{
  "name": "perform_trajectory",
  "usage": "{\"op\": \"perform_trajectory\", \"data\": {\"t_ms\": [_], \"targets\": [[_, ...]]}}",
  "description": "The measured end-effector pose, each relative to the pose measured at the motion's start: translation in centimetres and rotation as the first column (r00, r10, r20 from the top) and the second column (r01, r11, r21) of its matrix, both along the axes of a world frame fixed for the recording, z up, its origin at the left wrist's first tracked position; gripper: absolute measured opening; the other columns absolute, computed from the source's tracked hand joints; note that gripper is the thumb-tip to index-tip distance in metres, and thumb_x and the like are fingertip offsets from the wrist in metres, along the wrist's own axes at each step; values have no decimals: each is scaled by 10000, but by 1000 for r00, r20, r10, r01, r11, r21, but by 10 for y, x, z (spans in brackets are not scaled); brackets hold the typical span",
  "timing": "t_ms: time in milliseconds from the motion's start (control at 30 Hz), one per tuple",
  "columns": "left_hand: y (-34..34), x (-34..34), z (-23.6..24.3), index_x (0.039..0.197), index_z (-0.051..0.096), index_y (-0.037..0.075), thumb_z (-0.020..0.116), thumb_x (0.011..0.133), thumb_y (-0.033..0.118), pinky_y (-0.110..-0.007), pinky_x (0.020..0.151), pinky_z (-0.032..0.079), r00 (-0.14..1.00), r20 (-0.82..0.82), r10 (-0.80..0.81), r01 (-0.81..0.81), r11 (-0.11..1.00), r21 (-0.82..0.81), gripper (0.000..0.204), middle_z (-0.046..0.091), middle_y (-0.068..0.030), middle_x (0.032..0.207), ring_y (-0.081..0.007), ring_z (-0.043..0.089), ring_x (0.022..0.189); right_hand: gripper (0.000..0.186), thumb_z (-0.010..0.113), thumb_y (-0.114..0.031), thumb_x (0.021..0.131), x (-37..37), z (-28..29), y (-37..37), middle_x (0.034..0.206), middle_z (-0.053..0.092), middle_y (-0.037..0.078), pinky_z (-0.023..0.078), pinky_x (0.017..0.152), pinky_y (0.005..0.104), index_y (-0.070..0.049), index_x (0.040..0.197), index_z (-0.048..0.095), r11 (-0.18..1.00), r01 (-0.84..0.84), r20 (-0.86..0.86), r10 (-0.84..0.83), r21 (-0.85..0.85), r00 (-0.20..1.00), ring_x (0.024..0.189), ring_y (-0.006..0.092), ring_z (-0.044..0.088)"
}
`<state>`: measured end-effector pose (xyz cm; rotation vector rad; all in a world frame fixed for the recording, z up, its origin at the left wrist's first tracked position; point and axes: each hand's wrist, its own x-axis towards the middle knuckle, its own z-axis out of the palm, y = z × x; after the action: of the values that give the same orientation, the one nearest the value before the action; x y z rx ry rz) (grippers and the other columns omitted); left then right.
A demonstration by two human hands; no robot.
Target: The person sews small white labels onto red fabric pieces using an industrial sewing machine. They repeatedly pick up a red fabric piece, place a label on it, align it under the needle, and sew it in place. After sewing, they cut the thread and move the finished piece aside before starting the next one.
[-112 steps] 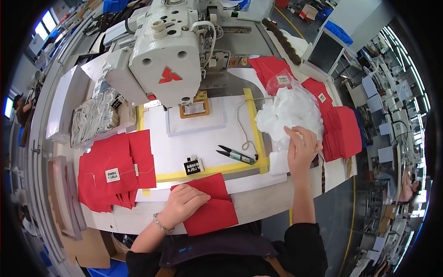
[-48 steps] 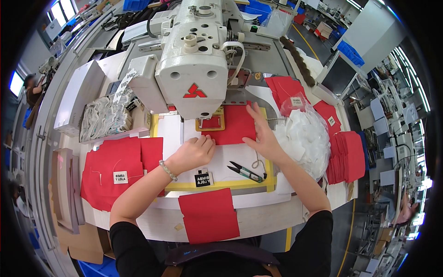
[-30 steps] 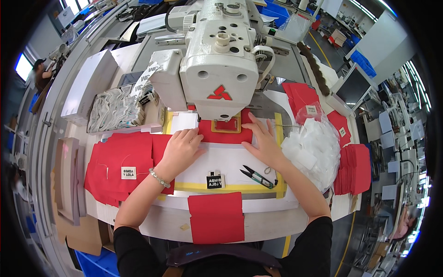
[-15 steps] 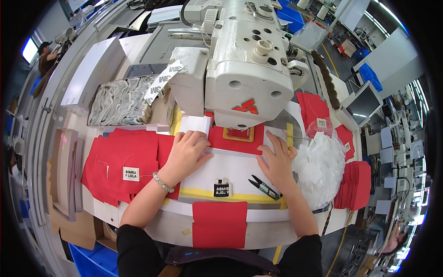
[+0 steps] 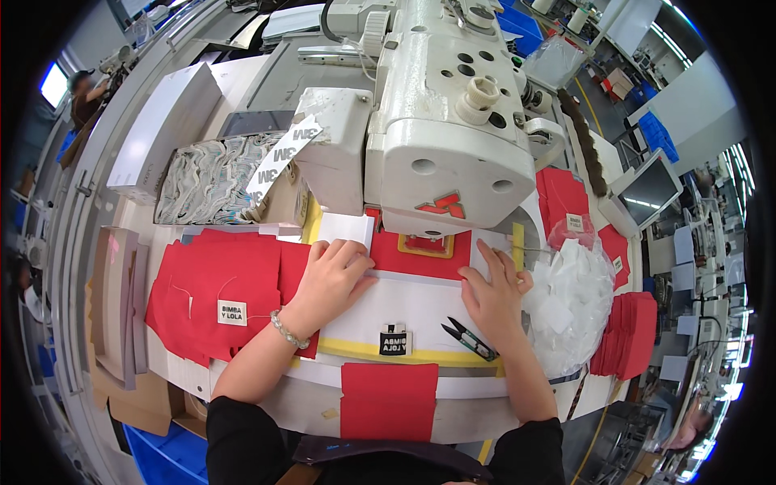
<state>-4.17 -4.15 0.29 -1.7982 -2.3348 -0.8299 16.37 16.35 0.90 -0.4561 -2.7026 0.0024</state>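
My left hand (image 5: 331,287) rests with bent, separated fingers at the lower-left corner of a red fabric piece (image 5: 386,260) on a white board (image 5: 396,303). My right hand (image 5: 497,295) lies with spread, curved fingers at its right edge. The fabric sits under a small yellow-edged frame (image 5: 424,255) below a large white sewing machine head (image 5: 449,162). Below my hands are a black-and-white label (image 5: 395,342) and thread snips (image 5: 470,339). Another red piece (image 5: 389,404) lies at the front edge.
Red fabric stacks (image 5: 194,283) (image 5: 622,331) lie left and right. A white bundle in plastic (image 5: 566,299) is at right. A box of folded strips (image 5: 206,182), long white box (image 5: 162,129), cardboard tray (image 5: 117,315) and screen (image 5: 647,190) surround them. A person (image 5: 85,101) works far left.
A red piece moved from the front to under the machine's frame, with my hands following to either side of it. Lately my hands hold that position while the view has shifted slightly.
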Motion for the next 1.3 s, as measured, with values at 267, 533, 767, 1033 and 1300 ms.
{"op": "perform_trajectory", "data": {"t_ms": [267,533,767,1033,1300], "targets": [[-2,1,1,932,656,109,761,774,165,-391,852,402,998,-55,-1,1,1000,2,198,596,-18,1030,-203,566,965,256,731,-143,729,2,1,1,1345,552,25,243,910,437,-211,974,702,1000,-18,-20,18,-23,1000,1196,227,505],[-3,4,-2,1001,656,117,738,800,162,-411,883,395,995,-98,6,-10,999,-34,222,594,-21,1090,-208,568,1003,230,721,-126,726,4,-1,-1,1167,643,-43,255,877,424,-193,945,696,998,-64,-83,62,-26,995,1100,184,561],[-3,9,0,1131,637,130,715,820,175,-425,937,374,993,-120,12,-21,997,-78,323,576,-40,1187,-218,550,1074,261,719,-95,717,1,-3,-3,1079,654,-57,273,828,401,-174,964,685,991,-103,-78,96,-89,992,990,151,585],[-4,9,3,1152,629,130,704,825,163,-444,952,362,997,-76,21,-28,995,-92,337,563,-52,1218,-228,539,1106,330,712,-77,715,0,2,-5,1086,637,-53,275,821,393,-148,1036,678,984,-111,-72,102,-138,992,974,158,568],[-4,7,1,1144,631,131,710,831,181,-444,941,363,998,-52,21,-26,995,-92,327,565,-51,1218,-230,539,1103,346,710,-78,715,1,1,-5,1105,632,-44,277,826,399,-149,1052,675,982,-112,-59,104,-155,993,1003,169,559]]}}
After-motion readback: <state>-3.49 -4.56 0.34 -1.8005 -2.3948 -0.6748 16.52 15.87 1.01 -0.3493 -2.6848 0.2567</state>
